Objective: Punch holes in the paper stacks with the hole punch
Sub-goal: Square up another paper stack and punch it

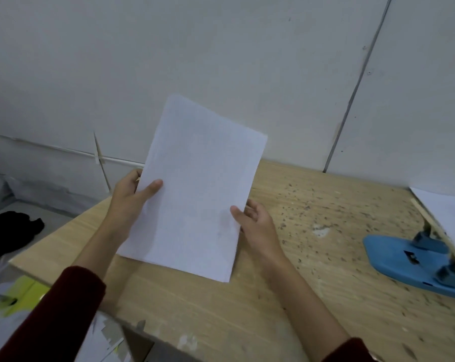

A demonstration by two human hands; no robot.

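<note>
Your left hand [132, 197] and right hand [255, 220]: each pinches a side edge of the paper stack [195, 189], raised above the bench [286, 296], probably to square it. Blue hole punch [414, 265]: far right, untouched.

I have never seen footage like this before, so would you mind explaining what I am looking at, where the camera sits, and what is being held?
This is a single picture from a wide-angle camera worn on a person's head, looking forward and down, so you see their own arms in dark red sleeves. There is no machine here, only bare hands. The left hand and the right hand grip opposite side edges of a stack of white paper, holding it tilted above a speckled wooden table. At the right, a blue hole punch sits on the table, with more white paper beside it at the frame's edge. On the floor to the left lie a black cloth and something yellow-green, too blurred to name.
</note>
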